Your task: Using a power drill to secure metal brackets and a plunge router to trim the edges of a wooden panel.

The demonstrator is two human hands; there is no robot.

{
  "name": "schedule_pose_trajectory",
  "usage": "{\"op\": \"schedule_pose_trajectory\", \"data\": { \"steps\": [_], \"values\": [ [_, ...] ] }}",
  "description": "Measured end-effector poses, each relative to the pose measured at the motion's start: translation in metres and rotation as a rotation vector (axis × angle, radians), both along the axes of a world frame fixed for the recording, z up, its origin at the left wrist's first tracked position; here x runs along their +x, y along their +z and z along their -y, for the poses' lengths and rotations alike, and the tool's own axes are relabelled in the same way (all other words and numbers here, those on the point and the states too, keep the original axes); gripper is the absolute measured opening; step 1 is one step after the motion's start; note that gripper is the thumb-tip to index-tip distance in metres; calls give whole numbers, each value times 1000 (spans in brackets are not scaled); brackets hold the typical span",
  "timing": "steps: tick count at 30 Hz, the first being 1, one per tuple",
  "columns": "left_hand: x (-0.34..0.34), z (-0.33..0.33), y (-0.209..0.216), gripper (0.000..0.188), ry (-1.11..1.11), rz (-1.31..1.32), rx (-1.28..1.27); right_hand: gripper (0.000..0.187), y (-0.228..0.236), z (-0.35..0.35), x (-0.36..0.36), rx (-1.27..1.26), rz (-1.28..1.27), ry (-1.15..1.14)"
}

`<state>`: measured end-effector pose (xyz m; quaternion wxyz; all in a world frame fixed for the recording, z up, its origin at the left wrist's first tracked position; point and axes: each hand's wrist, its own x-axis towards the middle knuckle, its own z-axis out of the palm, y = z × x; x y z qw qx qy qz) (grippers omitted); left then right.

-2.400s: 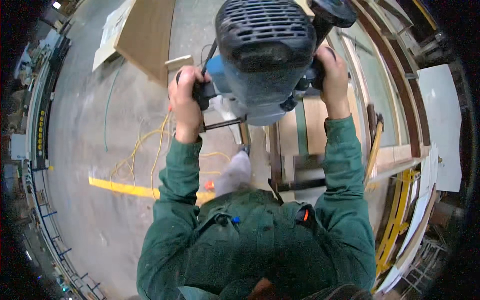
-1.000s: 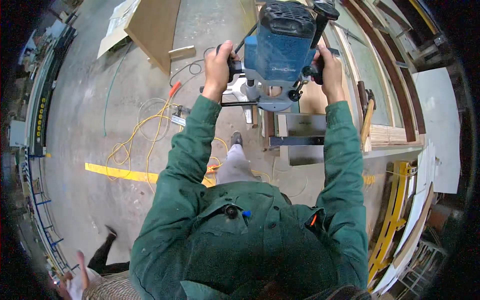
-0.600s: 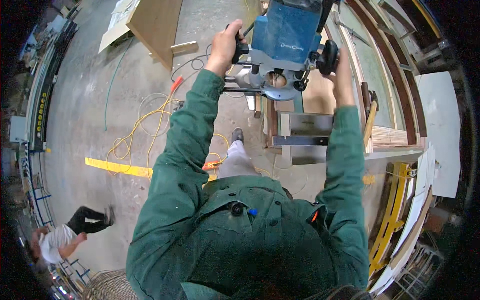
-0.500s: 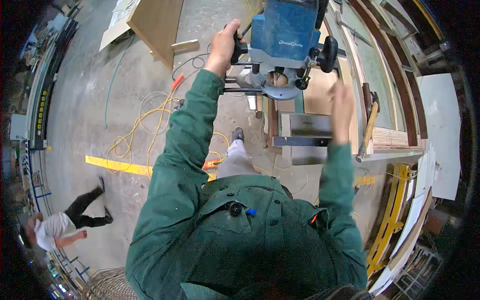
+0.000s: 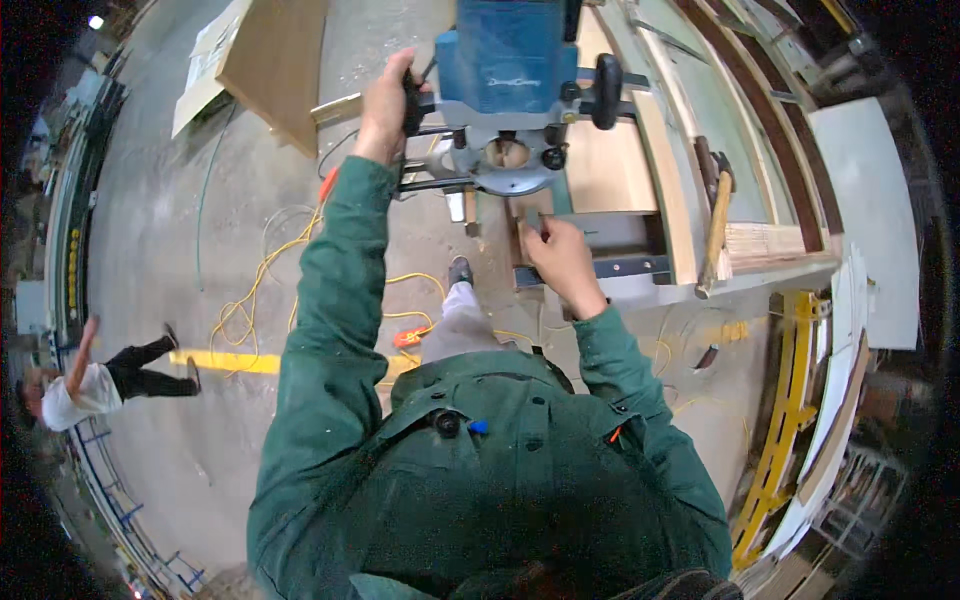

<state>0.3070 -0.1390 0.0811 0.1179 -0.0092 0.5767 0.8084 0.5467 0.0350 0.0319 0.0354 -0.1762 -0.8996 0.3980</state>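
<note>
A blue plunge router point(image 5: 500, 75) stands over the near end of a pale wooden panel point(image 5: 605, 170). My left hand point(image 5: 382, 108) is closed round the black handle on its left side. The router's other black knob point(image 5: 606, 92) is free. Just below the round router base, my right hand point(image 5: 565, 260) pinches a small grey flat piece point(image 5: 533, 222) against the wood at the panel's corner. Its kind cannot be made out, as my fingers cover part of it. A dark metal bar point(image 5: 632, 266) runs just under my right hand.
A wooden-handled hammer point(image 5: 716, 230) lies on the frame parts at the right. Yellow cord point(image 5: 262, 268) loops over the floor at the left, near a leaning wooden board point(image 5: 272, 70). A yellow metal beam point(image 5: 780, 420) stands at the lower right. Another person point(image 5: 95, 385) is at the far left.
My right hand has come left to the panel's corner below the router and now pinches a small grey piece. My left hand stays on the handle. The other person has raised an arm.
</note>
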Motion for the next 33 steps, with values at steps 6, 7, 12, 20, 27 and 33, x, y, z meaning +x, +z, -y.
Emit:
{"op": "schedule_pose_trajectory", "data": {
  "steps": [6, 7, 12, 20, 27, 33],
  "values": [
    [7, 9, 4, 35, -2, 28, -65, 32, 14, -114, 21, 172, -296, -362],
    [7, 6, 0, 33, 71, 28, -23, 37, 40, -136, 20, 209, -229, -410],
    [5, -5, 0, 30, 20, -48, -57, 43, 38, -225, -5, 813, -382, -410],
    [11, 2, 1, 36, 28, -56, -59, 47, 57, -107, -154, -775, -423, 73],
    [13, 13, -19, 51, 65, -385, -444, 30, 58, -112, -144, -557, -320, 72],
    [42, -8, 4, 37, 1, -238, -337, 38, 63, -128, -114, -628, -257, -101]
  ]
}}
